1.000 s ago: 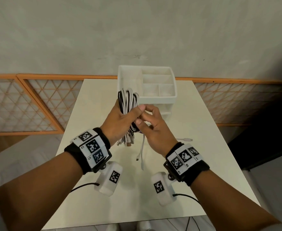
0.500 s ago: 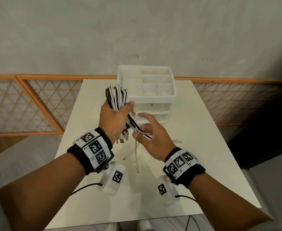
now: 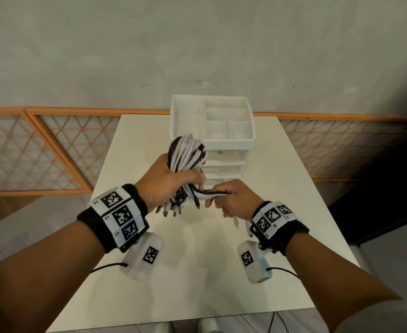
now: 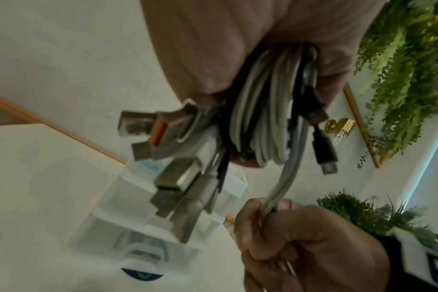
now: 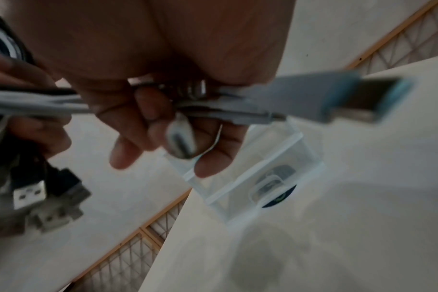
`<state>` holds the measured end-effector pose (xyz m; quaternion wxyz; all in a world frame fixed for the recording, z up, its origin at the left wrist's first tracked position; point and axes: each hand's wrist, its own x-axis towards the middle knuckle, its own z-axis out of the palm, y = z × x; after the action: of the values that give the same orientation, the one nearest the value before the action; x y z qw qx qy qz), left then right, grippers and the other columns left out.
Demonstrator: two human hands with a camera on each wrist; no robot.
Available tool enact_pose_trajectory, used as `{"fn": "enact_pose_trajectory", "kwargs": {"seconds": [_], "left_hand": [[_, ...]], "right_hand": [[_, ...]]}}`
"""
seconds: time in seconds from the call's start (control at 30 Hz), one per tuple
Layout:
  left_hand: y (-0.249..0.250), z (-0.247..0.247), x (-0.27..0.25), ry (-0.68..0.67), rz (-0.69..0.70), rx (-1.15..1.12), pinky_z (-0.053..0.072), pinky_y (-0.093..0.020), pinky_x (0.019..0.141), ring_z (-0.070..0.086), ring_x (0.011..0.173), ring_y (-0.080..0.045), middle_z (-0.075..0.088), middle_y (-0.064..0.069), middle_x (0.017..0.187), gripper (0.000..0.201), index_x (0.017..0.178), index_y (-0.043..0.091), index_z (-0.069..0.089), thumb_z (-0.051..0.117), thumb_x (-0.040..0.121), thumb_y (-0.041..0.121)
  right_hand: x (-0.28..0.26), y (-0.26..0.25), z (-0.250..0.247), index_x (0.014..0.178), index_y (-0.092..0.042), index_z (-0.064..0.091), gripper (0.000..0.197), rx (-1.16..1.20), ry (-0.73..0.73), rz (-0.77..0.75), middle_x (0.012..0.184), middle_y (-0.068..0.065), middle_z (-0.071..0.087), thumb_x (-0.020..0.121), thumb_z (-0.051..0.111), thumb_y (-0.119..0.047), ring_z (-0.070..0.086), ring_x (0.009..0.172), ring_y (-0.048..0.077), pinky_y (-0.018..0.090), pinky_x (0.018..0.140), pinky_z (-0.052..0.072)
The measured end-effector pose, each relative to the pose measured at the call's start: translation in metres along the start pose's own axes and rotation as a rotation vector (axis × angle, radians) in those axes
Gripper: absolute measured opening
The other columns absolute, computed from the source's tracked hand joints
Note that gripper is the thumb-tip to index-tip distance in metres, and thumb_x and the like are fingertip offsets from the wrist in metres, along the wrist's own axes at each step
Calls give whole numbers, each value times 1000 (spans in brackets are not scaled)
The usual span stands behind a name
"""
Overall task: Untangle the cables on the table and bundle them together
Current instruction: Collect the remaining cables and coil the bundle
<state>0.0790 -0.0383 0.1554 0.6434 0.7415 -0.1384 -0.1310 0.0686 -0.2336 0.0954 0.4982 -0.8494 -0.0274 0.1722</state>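
Two hands work above a pale table (image 3: 197, 272), each wrist wrapped in a black band with white marker tiles. One coil of cables (image 3: 185, 162), white strands mixed with black, stands upright in the left hand (image 3: 166, 183), whose fingers and thumb curl tightly round its middle. Its looped top rises above the fist, and a cluster of plugs (image 3: 171, 210) hangs below; in the left wrist view at least six connectors (image 4: 168, 164) fan out under the palm, though they overlap and blur, so an exact count cannot be told. From the coil's lower part a few loose strands (image 3: 209, 192) run sideways into the right hand (image 3: 236, 200), which closes round them just beside the left. How many strands it holds is hard to make out; white and black both show. In the right wrist view the curled fingers (image 5: 138, 122) grip them, with smeared plug ends (image 5: 343, 98) sticking out past the palm. Behind both hands, at the table's far edge, sits one white organizer (image 3: 212, 126) with four open top compartments and clear drawers beneath, partly hidden by the coil.
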Motion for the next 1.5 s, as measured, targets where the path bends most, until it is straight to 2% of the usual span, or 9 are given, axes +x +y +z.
{"fn": "enact_pose_trajectory", "kwargs": {"seconds": [0.13,0.27,0.37,0.53,0.77,0.9,1.03,1.33,1.5], "left_hand": [[2,7,1,-143,-76,220,49,-27,72,61,72,-12,67,0,78,16,90,17,69,76,75,18],[-9,20,1,-160,-121,380,53,-35,90,66,97,-13,71,5,103,51,114,25,63,74,65,33],[-18,23,1,-45,-125,318,56,-41,83,68,88,-18,71,3,94,46,107,25,60,70,63,32],[-20,22,0,80,-128,143,59,-47,83,71,85,-28,73,-4,83,31,93,18,65,69,64,26],[-15,9,6,278,-121,40,58,-44,73,72,77,-33,74,-14,77,18,93,3,68,67,77,10],[-16,8,5,255,-124,27,59,-44,73,72,78,-37,74,-16,80,22,96,1,66,69,78,13],[-15,13,3,171,-79,56,54,-33,67,66,70,-25,70,-23,84,40,97,-3,63,68,68,23],[-11,17,-2,69,-50,-39,55,-31,69,67,72,-18,71,-3,76,20,92,15,70,68,74,22],[-10,19,-1,68,-42,-107,55,-45,79,67,81,-30,72,-14,84,25,99,11,70,68,77,23]], "right_hand": [[3,-16,-4,79,-20,59,11,-418,20,-66,72,-5,59,83,60,-10,57,71,19,24,60,40],[4,-35,-5,112,-11,62,25,-724,-50,-267,111,11,66,88,59,-18,61,104,30,33,86,48],[-1,-42,-14,110,-15,52,40,-210,-21,-197,90,2,65,74,66,-18,62,81,16,37,74,52],[-6,-52,-12,113,-11,47,29,195,-27,-101,65,-3,60,89,52,6,49,48,4,21,53,37],[-15,-42,-25,105,-8,66,33,87,26,-88,80,0,65,107,39,-27,57,68,15,24,66,43],[-24,-40,-22,98,-5,75,32,67,-38,-85,77,0,65,102,51,-25,51,63,4,13,61,37],[-27,-41,-15,85,-4,75,24,416,-31,-35,64,9,48,97,59,-17,30,52,16,21,45,25],[-19,-54,-17,84,0,65,14,770,127,-23,62,5,51,92,65,-11,48,47,16,24,40,39],[-12,-62,-15,97,5,64,17,907,173,6,74,14,55,92,65,-11,54,46,15,24,41,47]]}}
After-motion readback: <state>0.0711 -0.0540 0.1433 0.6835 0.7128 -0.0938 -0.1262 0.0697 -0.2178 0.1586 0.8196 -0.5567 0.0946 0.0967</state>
